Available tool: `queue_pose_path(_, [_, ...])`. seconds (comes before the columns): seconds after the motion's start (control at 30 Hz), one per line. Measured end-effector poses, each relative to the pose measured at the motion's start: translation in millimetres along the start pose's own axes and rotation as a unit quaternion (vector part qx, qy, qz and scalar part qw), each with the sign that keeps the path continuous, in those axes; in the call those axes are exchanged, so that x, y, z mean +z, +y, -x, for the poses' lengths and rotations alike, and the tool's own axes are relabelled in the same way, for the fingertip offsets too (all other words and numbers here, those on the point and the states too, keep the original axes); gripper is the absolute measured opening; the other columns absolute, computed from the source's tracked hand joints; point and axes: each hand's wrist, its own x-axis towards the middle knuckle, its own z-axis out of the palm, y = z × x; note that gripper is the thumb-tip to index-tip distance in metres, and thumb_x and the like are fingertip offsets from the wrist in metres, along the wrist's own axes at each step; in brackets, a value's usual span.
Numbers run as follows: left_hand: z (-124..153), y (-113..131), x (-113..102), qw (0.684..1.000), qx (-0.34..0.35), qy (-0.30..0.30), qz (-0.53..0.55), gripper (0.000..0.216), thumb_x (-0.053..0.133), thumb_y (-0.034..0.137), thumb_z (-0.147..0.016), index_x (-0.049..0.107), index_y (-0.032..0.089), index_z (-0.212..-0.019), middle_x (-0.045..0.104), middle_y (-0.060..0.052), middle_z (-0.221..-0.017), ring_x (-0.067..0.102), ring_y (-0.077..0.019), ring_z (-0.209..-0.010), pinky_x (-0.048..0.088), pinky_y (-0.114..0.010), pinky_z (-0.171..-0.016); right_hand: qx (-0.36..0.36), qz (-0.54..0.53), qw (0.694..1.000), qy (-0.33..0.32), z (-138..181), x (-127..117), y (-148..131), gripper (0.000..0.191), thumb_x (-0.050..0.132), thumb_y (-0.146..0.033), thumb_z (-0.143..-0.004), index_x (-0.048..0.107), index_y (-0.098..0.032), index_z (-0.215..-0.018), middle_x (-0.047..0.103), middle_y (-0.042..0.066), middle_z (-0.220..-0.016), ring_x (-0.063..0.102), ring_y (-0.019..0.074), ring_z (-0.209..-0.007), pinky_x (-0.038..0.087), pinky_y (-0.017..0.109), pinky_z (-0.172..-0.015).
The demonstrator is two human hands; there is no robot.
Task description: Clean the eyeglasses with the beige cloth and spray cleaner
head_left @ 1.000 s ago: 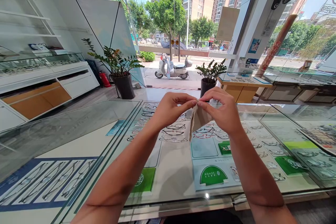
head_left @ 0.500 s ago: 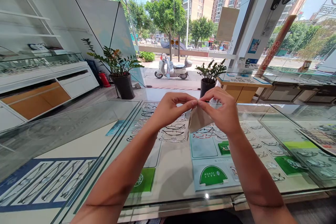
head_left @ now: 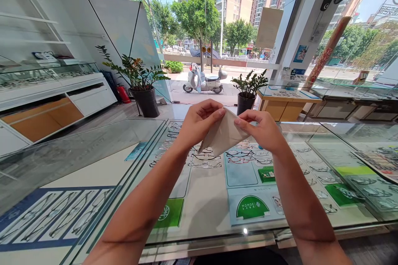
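A small beige cloth [head_left: 225, 134] hangs between my hands above the glass display counter [head_left: 202, 192]. My left hand [head_left: 203, 122] pinches its upper left part between thumb and fingers. On the other side, my right hand [head_left: 258, 126] grips the cloth near its right edge, thumb on the near face. Loose folds droop from the left grip toward the glass. Below the cloth, rows of eyeglasses [head_left: 205, 157] lie inside the counter; the cloth and my hands hide some of them.
Green cards [head_left: 253, 207] and pale trays share the case with the glasses. A printed sheet [head_left: 377, 163] lies on the counter at right. Two potted plants [head_left: 147, 101] stand beyond it, before the glass front. Another display cabinet [head_left: 52, 107] is at far left.
My hands, which were touching at the fingertips, have drawn apart. The left has moved left and slightly up, and the cloth is spread wider between them.
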Motion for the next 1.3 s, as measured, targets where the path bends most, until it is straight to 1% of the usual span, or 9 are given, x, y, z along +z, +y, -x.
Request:
queue_pose_path(0.2, [7.5,-4.0,12.4,0.983,0.105,0.11,-0.102,0.028,0.066,0.05,-0.105,0.062,0.022,-0.102,0.066,-0.001,-0.088,0.062,-0.0136,-0.077,0.048,-0.026,-0.068,-0.029,0.038,0.998,0.047,8.1,-3.5,-7.6,0.028,0.071,-0.047,-0.1,0.076,-0.022,-0.089,0.076,0.001,-0.085,0.066,0.0171,-0.082,0.049,0.034,-0.077])
queue_pose_path(0.37, [17.2,4.3,15.5,0.979,0.091,0.126,-0.132,0.022,0.061,0.046,-0.108,0.059,0.023,-0.106,0.063,0.001,-0.078,0.058,-0.0137,-0.07,0.041,-0.026,-0.062,-0.037,0.087,0.995,0.035,15.9,-6.9,-14.9,0.032,0.068,-0.053,-0.103,0.072,-0.023,-0.092,0.074,0.002,-0.087,0.064,0.0173,-0.082,0.048,0.033,-0.075])
queue_pose_path(0.53, [37.4,25.3,22.9,0.988,-0.014,0.093,-0.121,0.022,0.06,0.047,-0.107,0.057,0.025,-0.106,0.056,0.005,-0.067,0.047,-0.0134,-0.058,0.032,-0.026,-0.054,0.048,-0.02,0.998,0.041,41.1,-6.8,-15.4,0.048,0.061,-0.07,-0.102,0.064,-0.023,-0.091,0.071,0.001,-0.077,0.067,0.0166,-0.068,0.05,0.03,-0.063])
queue_pose_path(0.67, [78.8,33.7,30.9,0.983,-0.184,0.019,-0.002,0.034,0.063,0.058,-0.102,0.052,0.026,-0.104,0.058,0.006,-0.067,0.046,-0.0127,-0.053,0.033,-0.024,-0.051,0.158,-0.129,0.979,-0.02,83.2,-3.2,-12.4,0.05,0.065,-0.073,-0.098,0.062,-0.023,-0.091,0.068,-0.002,-0.066,0.065,0.0144,-0.054,0.049,0.026,-0.053])
queue_pose_path(0.87, [158.3,-35.2,36.0,0.95,-0.312,-0.008,-0.021,0.039,0.057,0.064,-0.099,0.05,0.026,-0.105,0.062,0.005,-0.072,0.052,-0.0152,-0.057,0.036,-0.025,-0.055,0.27,-0.168,0.945,-0.081,125.7,36.3,45.9,0.048,0.07,-0.071,-0.092,0.06,-0.023,-0.09,0.066,-0.004,-0.058,0.061,0.0139,-0.048,0.049,0.026,-0.05])
queue_pose_path(0.97, [178.6,-71.8,34.8,0.924,-0.328,-0.054,-0.188,0.021,0.05,0.045,-0.103,0.052,0.024,-0.102,0.067,0.001,-0.075,0.057,-0.0188,-0.065,0.039,-0.029,-0.063,0.306,-0.073,0.946,-0.074,139.1,58.4,77.8,0.037,0.07,-0.06,-0.093,0.06,-0.024,-0.091,0.067,-0.003,-0.061,0.063,0.0158,-0.053,0.05,0.027,-0.055])
queue_pose_path(1.07, [180.7,-77.3,30.7,0.895,-0.316,-0.105,-0.296,0.014,0.045,0.036,-0.106,0.052,0.024,-0.109,0.071,-0.001,-0.081,0.064,-0.0224,-0.074,0.04,-0.032,-0.07,0.28,0.086,0.954,-0.067,153.3,51.9,83.5,0.027,0.063,-0.051,-0.099,0.067,-0.025,-0.096,0.073,-0.001,-0.073,0.068,0.0175,-0.065,0.048,0.029,-0.065])
queue_pose_path(1.17, [176.2,-65.2,22.5,0.878,-0.296,-0.142,-0.348,0.012,0.043,0.032,-0.106,0.051,0.025,-0.112,0.072,-0.002,-0.08,0.067,-0.0247,-0.076,0.038,-0.033,-0.07,0.268,0.237,0.934,-0.011,160.7,12.4,77.1,0.032,0.056,-0.052,-0.104,0.073,-0.026,-0.096,0.078,0.002,-0.085,0.069,0.0203,-0.075,0.045,0.032,-0.069])
queue_pose_path(1.3, [177.0,-59.3,4.2,0.838,-0.315,-0.166,-0.414,0.016,0.04,0.032,-0.108,0.052,0.023,-0.115,0.077,-0.006,-0.086,0.072,-0.0272,-0.079,0.039,-0.034,-0.069,0.315,0.434,0.844,0.03,157.7,-53.4,87.3,0.028,0.062,-0.042,-0.101,0.08,-0.021,-0.105,0.078,0.014,-0.121,0.07,0.0306,-0.111,0.048,0.037,-0.083])
